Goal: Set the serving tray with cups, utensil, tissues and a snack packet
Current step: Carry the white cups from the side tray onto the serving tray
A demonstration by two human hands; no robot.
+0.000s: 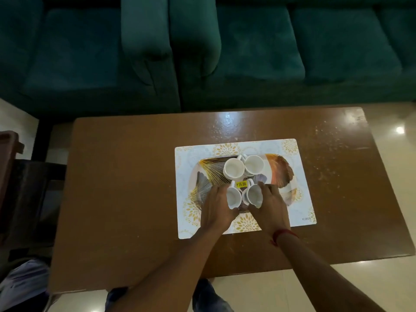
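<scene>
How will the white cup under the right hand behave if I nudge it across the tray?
The near-right cup looks like glazed ceramic on a glossy tray, so it would probably slide easily. It stands close beside the near-left cup, so a sideways nudge would likely clink them. It looks rigid and chippable.

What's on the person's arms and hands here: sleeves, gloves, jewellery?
Both forearms are bare to the frame edge, with no sleeves visible and no gloves. The right hand has a red thread band tied around the wrist, a loose end hanging off it. The left hand and wrist carry nothing visible. No rings can be made out.
</scene>
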